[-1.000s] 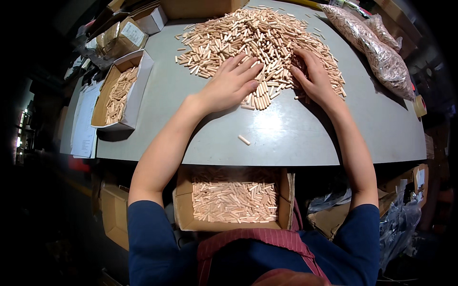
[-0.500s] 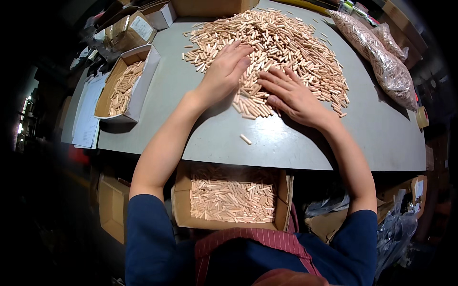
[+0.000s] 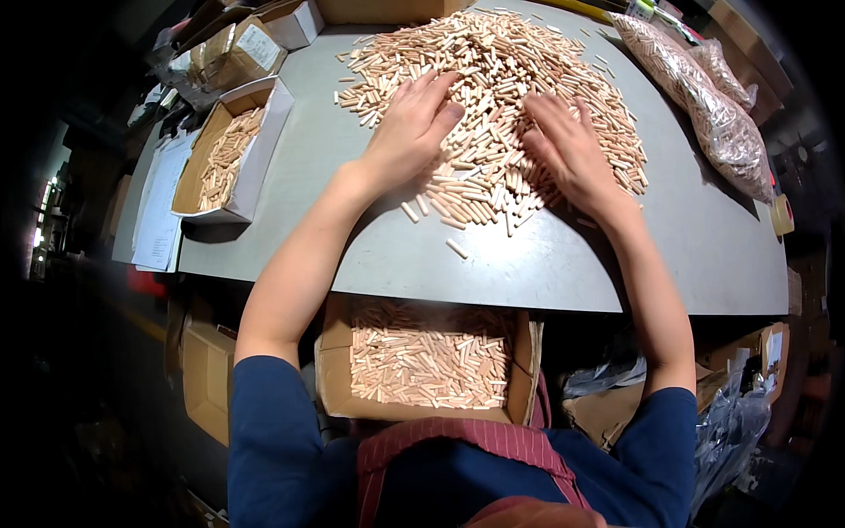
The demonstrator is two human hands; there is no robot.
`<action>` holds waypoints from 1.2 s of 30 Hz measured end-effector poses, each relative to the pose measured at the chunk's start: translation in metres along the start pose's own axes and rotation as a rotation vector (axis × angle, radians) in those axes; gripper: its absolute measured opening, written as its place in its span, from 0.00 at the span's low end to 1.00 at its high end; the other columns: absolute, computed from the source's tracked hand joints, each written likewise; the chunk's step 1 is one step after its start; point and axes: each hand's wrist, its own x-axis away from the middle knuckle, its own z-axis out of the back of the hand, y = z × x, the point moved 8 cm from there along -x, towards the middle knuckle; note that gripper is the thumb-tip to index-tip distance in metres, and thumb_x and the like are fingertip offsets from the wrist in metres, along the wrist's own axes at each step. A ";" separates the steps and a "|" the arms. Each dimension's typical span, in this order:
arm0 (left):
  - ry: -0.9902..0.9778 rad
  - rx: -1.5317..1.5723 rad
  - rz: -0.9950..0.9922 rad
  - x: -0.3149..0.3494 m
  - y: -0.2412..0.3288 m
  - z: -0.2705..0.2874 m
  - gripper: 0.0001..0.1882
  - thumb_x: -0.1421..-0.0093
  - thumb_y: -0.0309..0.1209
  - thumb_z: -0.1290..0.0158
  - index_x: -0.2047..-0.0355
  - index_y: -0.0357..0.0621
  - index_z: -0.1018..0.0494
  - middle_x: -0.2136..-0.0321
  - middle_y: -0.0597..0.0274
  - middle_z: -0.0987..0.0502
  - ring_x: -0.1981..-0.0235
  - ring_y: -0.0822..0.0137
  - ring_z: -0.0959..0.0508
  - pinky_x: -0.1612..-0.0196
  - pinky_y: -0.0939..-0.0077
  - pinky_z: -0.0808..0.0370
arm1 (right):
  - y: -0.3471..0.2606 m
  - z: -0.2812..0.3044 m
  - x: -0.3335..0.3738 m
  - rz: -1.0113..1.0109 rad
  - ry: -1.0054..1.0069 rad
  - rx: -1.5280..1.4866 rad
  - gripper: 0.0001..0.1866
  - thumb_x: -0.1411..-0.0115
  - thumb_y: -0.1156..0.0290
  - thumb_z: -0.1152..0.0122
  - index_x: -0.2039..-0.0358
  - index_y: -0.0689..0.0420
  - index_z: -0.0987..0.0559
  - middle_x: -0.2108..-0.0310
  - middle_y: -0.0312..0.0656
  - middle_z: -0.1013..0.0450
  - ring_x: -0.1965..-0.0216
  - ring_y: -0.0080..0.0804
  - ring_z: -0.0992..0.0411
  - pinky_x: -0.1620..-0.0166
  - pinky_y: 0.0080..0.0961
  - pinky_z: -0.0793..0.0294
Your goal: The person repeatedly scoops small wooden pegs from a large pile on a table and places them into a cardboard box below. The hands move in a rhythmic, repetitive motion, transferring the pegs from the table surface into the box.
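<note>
Grip, left: we see the person's left grip [image 3: 410, 128] at the left flank of the peg heap [image 3: 502, 101], fingers stretched, thumb parted, closed on nothing visible. It sits almost where it did half a second ago.

Grip, right: the right grip [image 3: 572, 154] has changed most. Then it lay low across the near front of the heap, beside the left; now it has swung out to the heap's right flank, fingertips among the pegs, fingers loosely spread and a little blurred. We see no peg pinched; the palm is hidden.

Heap: with the hands parted, its near front is uncovered between them and has spread toward us, with a few pegs lying loose along its near-left fringe. We read this as raking pegs out of the mass; they are loosened, not yet gathered up.

Outward: one stray peg [image 3: 457, 249] lies on the tabletop [image 3: 546, 277] just in front of the heap. The white box [image 3: 268, 132], part filled with pegs, stands left of the heap; a clear bag of pegs [image 3: 704, 101] lies to its right. Nearer us than the heap, below the tabletop's edge, the cardboard tray [image 3: 334, 378] of pegs shows no clear change in level.
</note>
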 end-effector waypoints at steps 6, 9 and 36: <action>-0.138 -0.165 -0.147 0.005 0.025 -0.019 0.34 0.22 0.48 0.56 0.27 0.33 0.40 0.31 0.37 0.34 0.26 0.38 0.41 0.24 0.46 0.50 | 0.056 0.003 0.008 -0.168 0.110 0.122 0.37 0.23 0.41 0.55 0.28 0.59 0.33 0.27 0.51 0.36 0.23 0.51 0.43 0.23 0.64 0.60; -0.283 -0.197 -0.126 0.013 0.037 -0.032 0.39 0.23 0.51 0.55 0.23 0.36 0.47 0.27 0.39 0.38 0.21 0.39 0.50 0.22 0.40 0.58 | 0.055 -0.004 0.006 -0.180 0.079 0.118 0.38 0.23 0.41 0.54 0.28 0.59 0.33 0.26 0.51 0.37 0.23 0.51 0.43 0.23 0.65 0.60; -0.494 -0.408 -0.342 0.036 0.072 -0.061 0.40 0.24 0.61 0.61 0.20 0.56 0.48 0.20 0.57 0.49 0.18 0.48 0.56 0.20 0.41 0.62 | 0.051 -0.006 0.004 -0.090 0.079 0.117 0.39 0.26 0.41 0.48 0.28 0.60 0.33 0.27 0.53 0.36 0.25 0.48 0.41 0.22 0.63 0.60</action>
